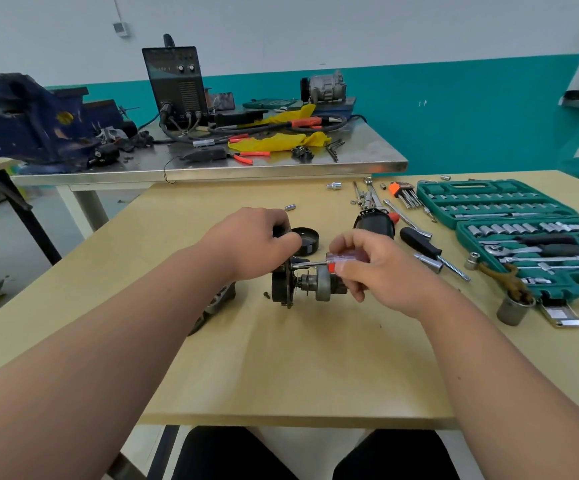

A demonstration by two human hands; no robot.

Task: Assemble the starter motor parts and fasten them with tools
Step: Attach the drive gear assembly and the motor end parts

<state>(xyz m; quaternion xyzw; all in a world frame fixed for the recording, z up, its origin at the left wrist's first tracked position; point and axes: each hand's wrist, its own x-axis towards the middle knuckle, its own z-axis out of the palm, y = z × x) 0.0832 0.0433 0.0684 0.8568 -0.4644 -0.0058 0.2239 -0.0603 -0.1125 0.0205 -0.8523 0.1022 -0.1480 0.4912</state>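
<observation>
A starter motor assembly [301, 285], with a dark round plate, a pinion gear and a grey clutch, lies on its side in the middle of the wooden table [281, 368]. My left hand [256, 237] grips the top of its dark plate. My right hand [374, 268] holds a small screwdriver [336, 259] with a clear and red handle; its shaft points left, tip against the plate. A black round cap [306, 240] sits just behind, and a black motor housing [375, 221] lies to its right. A grey cast housing [220, 299] is partly hidden under my left forearm.
An open green socket set [523, 237] fills the right side, with a black-handled driver [426, 247], loose sockets [514, 308] and hex keys [407, 195] near it. A tiny screw [266, 294] lies left of the assembly. Behind stands a steel bench [211, 164] with a blue vise [28, 119] and welder [177, 88].
</observation>
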